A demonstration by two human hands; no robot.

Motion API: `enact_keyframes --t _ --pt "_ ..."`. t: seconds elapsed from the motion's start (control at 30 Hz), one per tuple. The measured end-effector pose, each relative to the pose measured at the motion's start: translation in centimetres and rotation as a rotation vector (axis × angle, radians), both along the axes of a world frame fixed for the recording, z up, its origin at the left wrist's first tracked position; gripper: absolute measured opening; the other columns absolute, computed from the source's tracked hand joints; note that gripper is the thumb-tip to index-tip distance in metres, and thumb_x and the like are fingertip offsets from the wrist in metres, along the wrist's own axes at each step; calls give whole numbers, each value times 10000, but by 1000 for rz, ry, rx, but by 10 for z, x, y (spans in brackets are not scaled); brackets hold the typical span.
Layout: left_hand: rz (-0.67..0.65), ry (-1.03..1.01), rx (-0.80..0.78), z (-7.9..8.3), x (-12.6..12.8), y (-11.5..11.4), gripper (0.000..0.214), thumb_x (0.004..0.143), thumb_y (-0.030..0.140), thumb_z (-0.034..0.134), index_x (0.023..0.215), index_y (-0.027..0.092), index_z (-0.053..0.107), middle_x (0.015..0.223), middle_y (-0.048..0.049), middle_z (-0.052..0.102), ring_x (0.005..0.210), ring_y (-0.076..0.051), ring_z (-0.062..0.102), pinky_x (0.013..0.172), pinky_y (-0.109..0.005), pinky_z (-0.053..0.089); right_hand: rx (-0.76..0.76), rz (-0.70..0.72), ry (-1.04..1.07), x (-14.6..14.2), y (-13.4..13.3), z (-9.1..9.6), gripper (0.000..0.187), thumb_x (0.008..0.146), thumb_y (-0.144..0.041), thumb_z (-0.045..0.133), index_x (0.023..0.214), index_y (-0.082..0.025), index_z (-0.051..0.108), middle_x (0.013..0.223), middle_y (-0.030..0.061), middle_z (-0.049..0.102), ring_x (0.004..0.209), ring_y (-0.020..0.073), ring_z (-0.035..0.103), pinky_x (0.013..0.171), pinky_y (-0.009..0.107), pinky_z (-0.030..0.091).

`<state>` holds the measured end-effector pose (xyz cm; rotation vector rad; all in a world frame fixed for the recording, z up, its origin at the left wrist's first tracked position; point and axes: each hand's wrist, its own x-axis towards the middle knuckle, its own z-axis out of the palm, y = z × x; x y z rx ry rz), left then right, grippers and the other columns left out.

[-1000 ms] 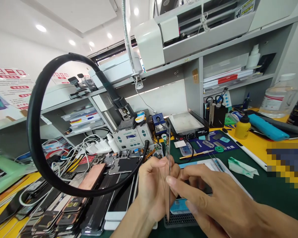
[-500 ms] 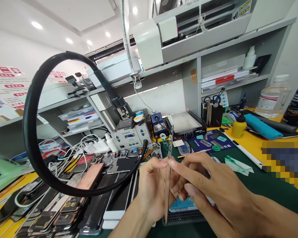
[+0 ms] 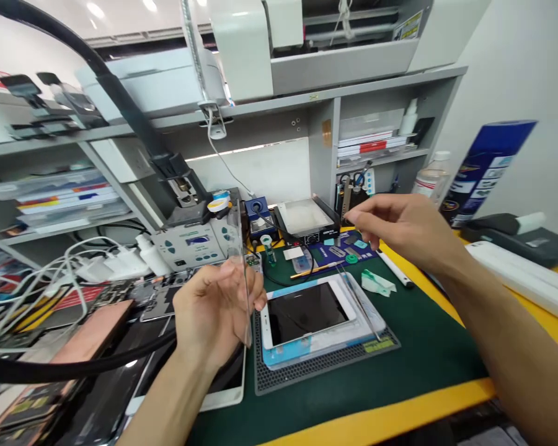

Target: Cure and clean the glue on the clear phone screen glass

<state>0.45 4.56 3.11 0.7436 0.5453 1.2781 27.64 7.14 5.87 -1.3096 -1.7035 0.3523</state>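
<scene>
My left hand [image 3: 216, 303] is closed around a thin phone panel [image 3: 245, 279], held upright and seen almost edge-on, so its faces hardly show. Raised over the right part of the bench, my right hand [image 3: 395, 229] has thumb and fingertips drawn together near a black tool holder [image 3: 343, 192]. Anything tiny between those tips cannot be made out. Between and below the hands, a white phone with a dark screen [image 3: 307, 313] rests on a light-blue pad [image 3: 288, 353] over a grey perforated mat [image 3: 279, 384]. Metal tweezers [image 3: 360, 300] lie across the pad's right side.
Phone parts [image 3: 74, 347] are piled at the left beside a thick black hose [image 3: 74, 375]. A grey control unit [image 3: 193, 241], a soldering station [image 3: 259, 217] and a flat heating plate [image 3: 307, 220] stand behind. A crumpled tissue [image 3: 377, 283] lies on the green mat [image 3: 428, 347].
My right hand has left the panel and moved up and to the right. My left hand keeps the panel. The view has shifted, uncovering the white phone and tweezers.
</scene>
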Motion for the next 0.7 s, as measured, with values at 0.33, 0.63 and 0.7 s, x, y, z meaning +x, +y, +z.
enact_keyframes --t 0.33,0.63,0.7 --pt "82 147 28 -5 6 -3 243 775 208 573 536 179 538 512 -35 490 538 -171 459 524 -300 451 -395 -179 -272 0 -45 -42 421 904 -568 570 952 -186 741 876 82 748 742 225 675 595 303 447" --pt "52 133 87 -6 5 -7 215 810 205 578 598 193 547 520 -28 540 551 -178 493 552 -292 448 -344 -252 -375 -27 -41 -62 253 936 -391 658 845 -155 676 842 35 691 809 181 656 783 355 516" --pt "51 126 96 -5 5 -9 218 815 194 572 599 195 544 514 -25 532 540 -176 481 548 -293 448 -327 -260 -327 -26 -40 -66 280 942 -407 661 810 -159 649 787 2 658 761 161 642 771 351 528"
